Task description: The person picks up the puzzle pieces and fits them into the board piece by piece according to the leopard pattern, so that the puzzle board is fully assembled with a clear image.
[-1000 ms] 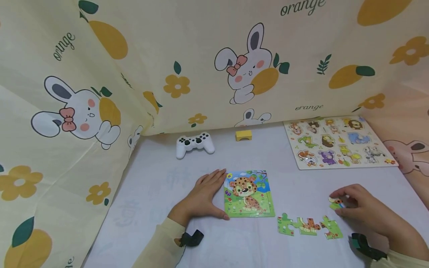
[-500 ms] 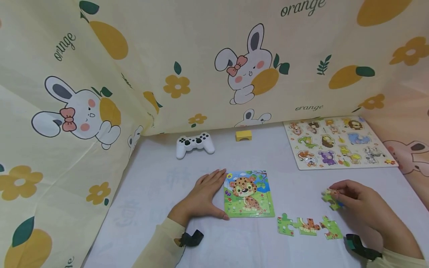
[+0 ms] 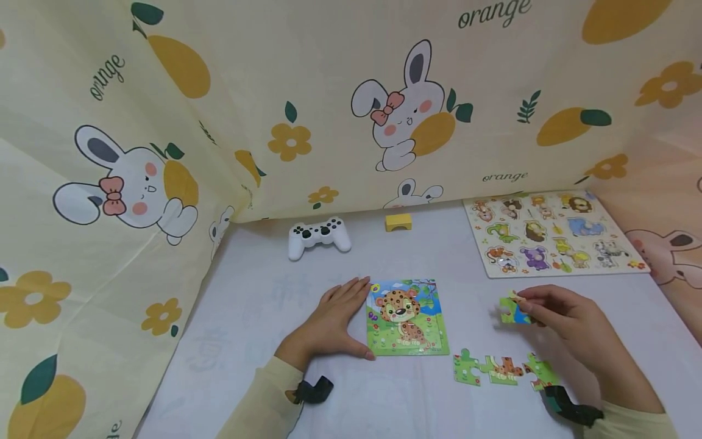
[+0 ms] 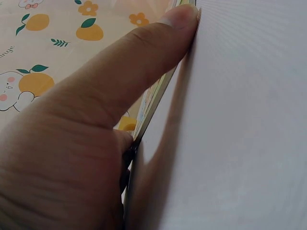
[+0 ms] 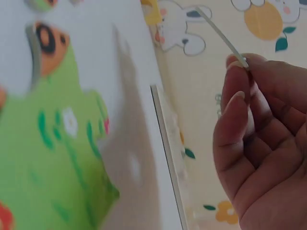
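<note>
Green-blue puzzle piece (image 3: 513, 313) (curtain (image 3: 329, 67): "orange")

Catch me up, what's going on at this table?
A person is handling a jigsaw. Their left hand lies along the left edge of a leopard picture board, thumb at its near corner. Their right hand pinches a green-and-blue puzzle piece above the table, apart from the board. More puzzle pieces lie in a row off the board's near right corner. Farther back sit a white game controller, a yellow block and an animal board.
</note>
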Demonstrator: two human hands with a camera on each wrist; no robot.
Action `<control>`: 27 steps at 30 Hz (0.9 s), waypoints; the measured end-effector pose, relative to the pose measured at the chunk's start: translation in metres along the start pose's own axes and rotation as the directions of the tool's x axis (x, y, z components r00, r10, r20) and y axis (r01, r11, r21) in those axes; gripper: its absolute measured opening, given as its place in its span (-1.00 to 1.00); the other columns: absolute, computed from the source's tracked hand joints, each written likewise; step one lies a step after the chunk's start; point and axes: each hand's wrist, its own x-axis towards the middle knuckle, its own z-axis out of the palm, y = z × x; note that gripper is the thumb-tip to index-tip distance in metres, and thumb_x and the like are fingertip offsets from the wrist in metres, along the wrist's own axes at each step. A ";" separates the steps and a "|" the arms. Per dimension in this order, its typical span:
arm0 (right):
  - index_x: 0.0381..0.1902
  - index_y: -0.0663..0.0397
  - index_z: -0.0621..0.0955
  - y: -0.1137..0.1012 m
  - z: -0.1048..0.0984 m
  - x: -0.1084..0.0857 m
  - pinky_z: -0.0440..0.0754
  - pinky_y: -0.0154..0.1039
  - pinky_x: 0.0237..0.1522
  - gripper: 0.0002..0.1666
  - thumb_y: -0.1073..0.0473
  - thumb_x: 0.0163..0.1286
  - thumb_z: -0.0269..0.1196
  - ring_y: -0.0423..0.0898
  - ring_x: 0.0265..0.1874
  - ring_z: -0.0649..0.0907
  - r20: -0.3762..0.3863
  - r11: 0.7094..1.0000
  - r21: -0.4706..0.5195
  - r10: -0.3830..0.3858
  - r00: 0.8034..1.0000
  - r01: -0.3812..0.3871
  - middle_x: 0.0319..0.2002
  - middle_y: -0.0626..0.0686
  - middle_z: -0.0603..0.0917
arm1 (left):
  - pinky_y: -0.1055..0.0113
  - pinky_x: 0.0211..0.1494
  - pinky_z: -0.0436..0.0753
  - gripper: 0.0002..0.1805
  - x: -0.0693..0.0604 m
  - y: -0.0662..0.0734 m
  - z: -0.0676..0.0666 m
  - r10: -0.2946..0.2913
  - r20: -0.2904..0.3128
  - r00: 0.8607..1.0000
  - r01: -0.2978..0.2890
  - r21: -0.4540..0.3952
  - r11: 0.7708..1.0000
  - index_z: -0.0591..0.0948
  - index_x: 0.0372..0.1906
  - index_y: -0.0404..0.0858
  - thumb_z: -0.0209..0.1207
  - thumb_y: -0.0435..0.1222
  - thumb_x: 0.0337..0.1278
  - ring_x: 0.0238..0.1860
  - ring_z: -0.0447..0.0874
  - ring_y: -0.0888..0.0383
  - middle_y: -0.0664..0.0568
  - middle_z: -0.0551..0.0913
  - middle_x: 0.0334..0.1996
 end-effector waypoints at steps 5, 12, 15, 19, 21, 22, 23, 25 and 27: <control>0.17 0.25 0.67 -0.008 0.008 0.002 0.77 -0.31 -0.25 -0.73 0.19 0.68 0.29 -0.08 -0.29 0.73 -0.013 0.992 0.103 -0.073 0.997 0.075 -0.12 0.04 0.78 | -0.02 0.72 -0.21 0.60 -0.001 0.000 0.000 -0.001 -0.003 1.000 0.001 -0.006 1.000 -0.03 0.82 -0.10 0.48 0.55 -0.24 0.73 -0.38 0.23 0.27 -0.22 0.77; 0.24 0.24 0.69 -0.019 0.020 0.005 0.77 -0.33 -0.19 -0.66 0.17 0.65 0.34 -0.15 -0.21 0.72 0.022 0.992 0.117 -0.055 0.998 0.052 -0.05 0.08 0.78 | 0.00 0.72 -0.22 0.59 -0.002 -0.001 0.000 -0.008 0.002 1.000 0.008 -0.003 1.000 -0.04 0.82 -0.09 0.48 0.55 -0.23 0.73 -0.39 0.25 0.27 -0.23 0.77; 0.17 0.25 0.71 -0.024 0.026 0.007 0.78 -0.30 -0.17 -0.71 0.18 0.65 0.34 -0.09 -0.19 0.73 0.043 0.993 0.108 -0.048 0.998 0.043 -0.01 0.10 0.79 | 0.01 0.72 -0.22 0.59 -0.001 0.000 -0.001 -0.009 0.006 1.000 0.009 -0.006 1.000 -0.04 0.82 -0.08 0.48 0.55 -0.23 0.73 -0.39 0.24 0.28 -0.23 0.77; 0.08 0.25 0.66 -0.030 0.032 0.010 0.80 -0.27 -0.14 -0.80 0.22 0.67 0.30 0.00 -0.18 0.76 0.073 0.987 0.140 -0.084 0.994 0.073 0.02 0.17 0.75 | 0.01 0.72 -0.23 0.59 -0.001 0.001 -0.001 -0.010 0.009 1.000 0.010 -0.008 1.000 -0.04 0.82 -0.08 0.48 0.55 -0.23 0.73 -0.39 0.24 0.28 -0.23 0.77; 0.10 0.27 0.60 -0.033 0.035 0.011 0.82 -0.22 -0.14 -0.82 0.24 0.71 0.24 0.01 -0.15 0.77 0.093 0.979 0.179 -0.111 0.989 0.093 0.06 0.21 0.70 | 0.00 0.72 -0.23 0.59 -0.001 0.001 -0.001 -0.009 0.010 1.000 0.009 -0.009 1.000 -0.04 0.82 -0.09 0.48 0.55 -0.23 0.73 -0.39 0.24 0.28 -0.23 0.77; 0.11 0.27 0.57 -0.035 0.036 0.012 0.83 -0.19 -0.15 -0.82 0.23 0.73 0.20 -0.02 -0.14 0.79 0.102 0.975 0.197 -0.120 0.988 0.098 0.07 0.22 0.68 | 0.00 0.72 -0.23 0.59 -0.001 0.001 -0.001 -0.009 0.009 1.000 0.009 -0.010 1.000 -0.04 0.82 -0.09 0.48 0.55 -0.23 0.73 -0.39 0.24 0.28 -0.22 0.77; 0.13 0.28 0.53 -0.036 0.037 0.012 0.84 -0.16 -0.18 -0.81 0.24 0.75 0.16 -0.03 -0.14 0.81 0.113 0.970 0.221 -0.130 0.985 0.103 0.09 0.24 0.66 | -0.01 0.72 -0.23 0.59 -0.001 0.002 -0.001 -0.008 0.009 1.000 0.008 -0.011 1.000 -0.04 0.82 -0.09 0.48 0.55 -0.23 0.73 -0.38 0.23 0.28 -0.22 0.77; 0.15 0.28 0.47 -0.040 0.040 0.015 0.85 -0.10 -0.24 -0.81 0.24 0.78 0.11 -0.05 -0.13 0.83 0.128 0.960 0.257 -0.144 0.981 0.108 0.08 0.27 0.65 | -0.01 0.72 -0.23 0.59 -0.001 0.002 -0.001 -0.007 0.009 1.000 0.007 -0.010 1.000 -0.04 0.82 -0.09 0.48 0.55 -0.22 0.73 -0.38 0.22 0.27 -0.22 0.77; 0.18 0.28 0.47 -0.043 0.044 0.017 0.84 -0.10 -0.28 -0.80 0.26 0.77 0.12 -0.06 -0.18 0.83 0.127 0.958 0.260 -0.161 0.979 0.124 0.01 0.27 0.66 | -0.01 0.72 -0.23 0.58 -0.001 0.002 -0.002 -0.007 0.009 1.000 0.007 -0.010 1.000 -0.03 0.82 -0.09 0.48 0.54 -0.21 0.73 -0.38 0.22 0.27 -0.21 0.77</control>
